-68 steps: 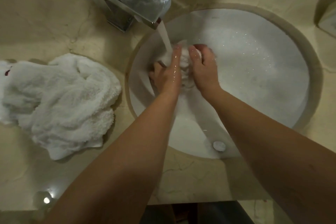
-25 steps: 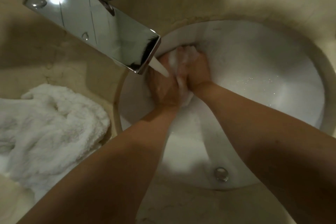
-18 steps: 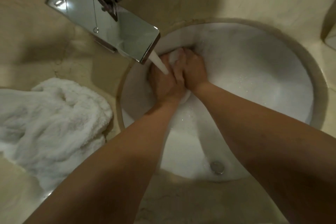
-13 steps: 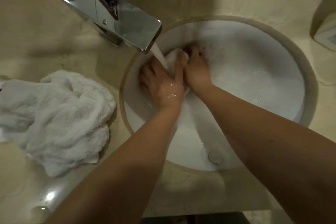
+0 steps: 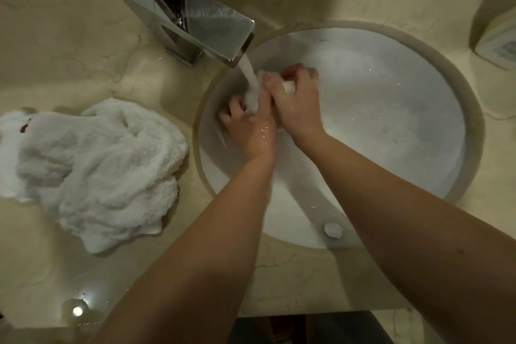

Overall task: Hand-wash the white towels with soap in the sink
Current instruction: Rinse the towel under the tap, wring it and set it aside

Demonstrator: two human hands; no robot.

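Both my hands work a small wet white towel [image 5: 261, 79] in the round white sink [image 5: 391, 126], right under the running water from the chrome faucet [image 5: 192, 19]. My left hand [image 5: 251, 126] grips the towel's lower part, fingers curled under the stream. My right hand [image 5: 296, 100] grips the upper part; a pale patch shows between its thumb and fingers, towel or soap I cannot tell. Most of this towel is hidden by the hands. A second crumpled white towel [image 5: 95, 170] lies on the counter to the left of the sink.
The beige marble counter [image 5: 69, 64] surrounds the sink. A drain overflow button [image 5: 332, 229] sits on the sink's near wall. A pale box-like object [image 5: 499, 45] stands at the far right edge. A bright light reflection [image 5: 76, 311] shows on the counter's front left.
My right hand has slid up and right on the towel and curled tighter. My left hand's fingers have closed under the stream. The view shifted so the faucet sits higher.
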